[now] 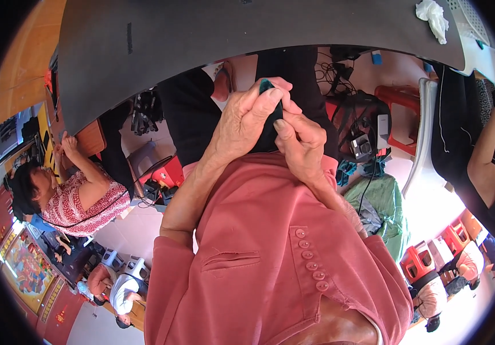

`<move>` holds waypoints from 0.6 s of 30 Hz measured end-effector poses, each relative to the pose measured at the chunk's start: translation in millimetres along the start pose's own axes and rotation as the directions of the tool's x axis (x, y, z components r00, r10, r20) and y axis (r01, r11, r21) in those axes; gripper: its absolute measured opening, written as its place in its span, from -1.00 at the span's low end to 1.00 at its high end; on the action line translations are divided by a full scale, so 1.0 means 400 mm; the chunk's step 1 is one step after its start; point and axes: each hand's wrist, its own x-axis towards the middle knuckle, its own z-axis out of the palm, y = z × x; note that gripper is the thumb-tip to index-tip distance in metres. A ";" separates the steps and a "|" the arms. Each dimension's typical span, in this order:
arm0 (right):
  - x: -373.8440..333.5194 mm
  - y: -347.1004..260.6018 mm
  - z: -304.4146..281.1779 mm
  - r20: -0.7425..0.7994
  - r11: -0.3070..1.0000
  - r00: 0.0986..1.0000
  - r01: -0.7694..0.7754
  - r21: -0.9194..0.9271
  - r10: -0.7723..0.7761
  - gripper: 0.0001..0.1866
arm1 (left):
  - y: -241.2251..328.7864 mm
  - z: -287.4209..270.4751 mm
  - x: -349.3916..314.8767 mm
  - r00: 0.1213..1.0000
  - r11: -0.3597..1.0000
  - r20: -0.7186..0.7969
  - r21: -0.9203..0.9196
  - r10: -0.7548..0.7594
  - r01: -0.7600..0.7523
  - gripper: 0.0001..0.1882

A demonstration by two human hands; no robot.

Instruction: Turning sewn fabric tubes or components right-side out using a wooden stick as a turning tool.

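Over my lap, just short of the table's near edge, my two hands meet around a small dark green piece that looks like cloth [266, 85]. My left hand [240, 118] is closed, its thumb and fingers pinching the upper end. The thumb and bent fingers of my right hand [302, 138] press together on the lower right side of the same piece. Most of the piece is hidden by my fingers, so its full shape does not show.
A dark table [201, 34] spans the far side, with a crumpled white tissue [433, 20] at its right. A person in a patterned top [83, 201] sits at left; another person's arm [491, 132] is at right. Bags, cables, a red stool [399, 103] and a green sack [382, 207] lie around.
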 end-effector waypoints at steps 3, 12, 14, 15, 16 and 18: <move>-0.005 0.004 -0.029 0.286 0.747 0.841 -0.540 0.387 0.460 -0.78 | 0.006 0.001 -0.004 0.999 0.999 0.034 -0.026 -0.020 0.021 -0.56; 0.005 -0.006 0.013 -0.051 0.940 0.955 -0.277 0.200 0.292 -0.85 | -0.001 0.020 0.013 0.999 1.000 0.049 -0.003 0.014 -0.014 -0.54; 0.017 -0.018 0.006 -0.030 0.957 0.962 -0.265 0.120 0.270 -0.84 | 0.002 0.025 0.012 0.995 0.993 0.052 -0.069 -0.089 0.093 -0.56; 0.026 -0.022 0.000 -0.002 0.967 0.968 -0.251 0.041 0.251 -0.84 | 0.003 0.024 0.008 0.995 0.994 0.060 -0.072 -0.078 0.082 -0.56; 0.034 -0.013 -0.007 0.083 0.987 0.987 -0.129 -0.099 0.137 -0.86 | 0.002 0.015 0.003 0.994 0.990 0.040 -0.090 -0.104 0.107 -0.57; 0.052 -0.050 -0.018 0.170 0.849 0.979 0.185 -0.495 -0.114 -0.86 | -0.019 0.000 -0.005 0.994 0.990 0.004 -0.086 -0.111 0.111 -0.56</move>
